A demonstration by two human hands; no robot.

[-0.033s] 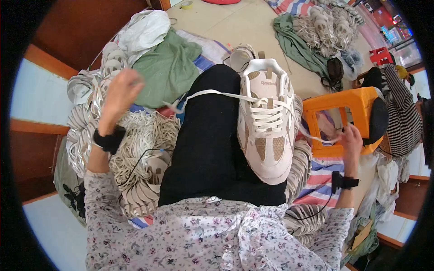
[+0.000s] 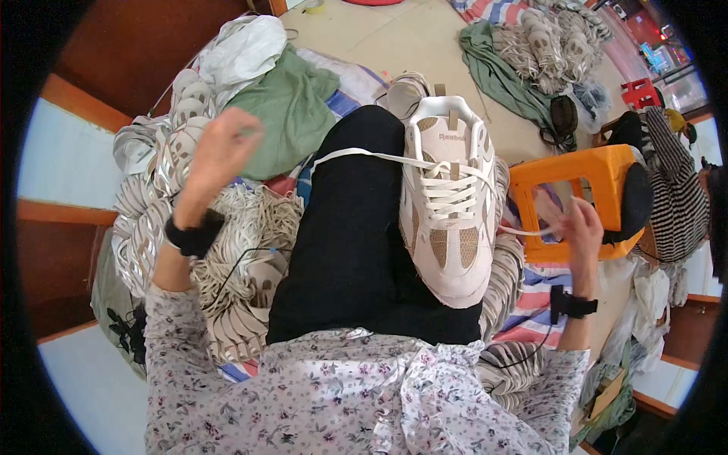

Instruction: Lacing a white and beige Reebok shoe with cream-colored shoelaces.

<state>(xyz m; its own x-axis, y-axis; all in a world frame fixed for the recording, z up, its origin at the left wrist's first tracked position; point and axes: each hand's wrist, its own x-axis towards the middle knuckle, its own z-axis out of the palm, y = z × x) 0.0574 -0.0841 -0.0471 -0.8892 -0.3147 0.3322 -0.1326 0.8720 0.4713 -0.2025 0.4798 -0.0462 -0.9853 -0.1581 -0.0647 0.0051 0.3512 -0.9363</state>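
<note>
A beige and white sneaker [image 2: 460, 262] rests on my right thigh, toe toward me. Its white lace [image 2: 449, 199] criss-crosses the tongue. One lace tail [image 2: 364, 153] stretches left over my black-clad left knee and drops past its edge. The other tail [image 2: 523, 230] runs out from the shoe's right side to my right hand [image 2: 584, 233], whose fingers are pinched on it before an orange stool. My left hand [image 2: 220, 152] is raised above a pile of shoe parts, beside a green cloth; its curled fingers are smeared by motion, and no lace visibly reaches it.
Beige shoe uppers with laces [image 2: 250, 220] are heaped to my left, under a green cloth [image 2: 284, 114]. The orange stool [image 2: 531, 249] stands at right. More uppers [image 2: 547, 49] lie at the far right, and a person in striped clothing [image 2: 671, 186] is at the right edge.
My left hand has shifted right and slightly upward in the picture. The right hand has moved a little left and up, and the left lace tail now hangs closer against my knee.
</note>
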